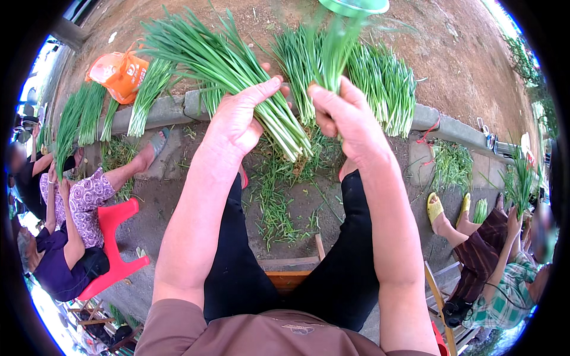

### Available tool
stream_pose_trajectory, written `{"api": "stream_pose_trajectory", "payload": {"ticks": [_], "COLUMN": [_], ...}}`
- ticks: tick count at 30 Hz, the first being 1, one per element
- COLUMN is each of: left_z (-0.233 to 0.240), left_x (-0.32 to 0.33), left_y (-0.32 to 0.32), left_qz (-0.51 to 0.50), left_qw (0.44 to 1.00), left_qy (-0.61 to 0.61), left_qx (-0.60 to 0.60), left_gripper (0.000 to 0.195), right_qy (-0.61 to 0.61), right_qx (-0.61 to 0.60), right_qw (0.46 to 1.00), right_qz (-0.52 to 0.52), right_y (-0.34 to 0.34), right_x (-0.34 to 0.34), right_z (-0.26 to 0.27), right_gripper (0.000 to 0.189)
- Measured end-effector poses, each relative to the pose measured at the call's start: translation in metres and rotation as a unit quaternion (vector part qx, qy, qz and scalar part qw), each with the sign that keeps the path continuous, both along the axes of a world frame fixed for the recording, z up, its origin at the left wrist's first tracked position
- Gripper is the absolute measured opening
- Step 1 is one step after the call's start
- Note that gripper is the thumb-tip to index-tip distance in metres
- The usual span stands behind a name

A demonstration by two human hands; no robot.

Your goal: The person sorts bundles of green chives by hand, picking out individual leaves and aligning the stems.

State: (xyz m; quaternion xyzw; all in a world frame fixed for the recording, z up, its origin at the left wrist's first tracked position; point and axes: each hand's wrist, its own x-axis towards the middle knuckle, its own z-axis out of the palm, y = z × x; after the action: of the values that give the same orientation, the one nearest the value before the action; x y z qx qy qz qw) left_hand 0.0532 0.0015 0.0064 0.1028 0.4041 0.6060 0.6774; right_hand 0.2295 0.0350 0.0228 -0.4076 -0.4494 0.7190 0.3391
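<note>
A thick bunch of Chinese chives (249,84) lies across my left hand (249,111), its leaves to the upper left and its pale cut ends toward my knees. My right hand (340,107) grips a smaller bunch of chives (334,58) upright, its leaf tips blurred. Beyond my hands, more chives rest on the stone kerb, one pile (300,62) between the hands and a wider pile (385,89) right of my right hand. Loose chive trimmings (278,200) cover the ground between my feet.
An orange bag (118,73) sits on the kerb (160,116) beside more chive bundles (149,98). A green basin (356,5) stands on the dirt beyond. At left, a person sits on a red plastic stool (116,249); at right, another person in yellow slippers (435,209) holds chives (521,182).
</note>
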Motion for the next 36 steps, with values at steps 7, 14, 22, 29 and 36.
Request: {"api": "stream_pose_trajectory", "payload": {"ticks": [7, 14, 22, 29, 36], "left_z": [0.001, 0.003, 0.0, 0.001, 0.005], "left_x": [0.001, -0.003, -0.004, -0.004, -0.004], "left_y": [-0.002, -0.003, -0.001, -0.002, -0.004], "left_qz": [-0.035, -0.061, 0.0, -0.016, -0.033], "left_qw": [0.999, 0.996, 0.998, 0.999, 0.997], "left_qy": [0.014, 0.065, 0.067, 0.044, 0.064], "left_qx": [0.029, 0.013, -0.001, 0.006, 0.021], "left_gripper": [0.031, 0.036, 0.039, 0.035, 0.029], "right_qy": [-0.152, -0.138, 0.038, -0.074, -0.048], "right_qx": [0.165, 0.104, 0.009, 0.152, 0.044], "right_qw": [0.971, 0.983, 0.997, 0.985, 0.995], "right_qz": [0.078, 0.061, -0.073, 0.042, 0.081], "right_y": [-0.003, 0.001, 0.014, -0.003, -0.004], "right_x": [-0.011, -0.003, 0.012, -0.012, -0.008], "right_z": [0.002, -0.001, -0.002, -0.002, 0.012], "right_gripper": [0.031, 0.025, 0.014, 0.028, 0.019]}}
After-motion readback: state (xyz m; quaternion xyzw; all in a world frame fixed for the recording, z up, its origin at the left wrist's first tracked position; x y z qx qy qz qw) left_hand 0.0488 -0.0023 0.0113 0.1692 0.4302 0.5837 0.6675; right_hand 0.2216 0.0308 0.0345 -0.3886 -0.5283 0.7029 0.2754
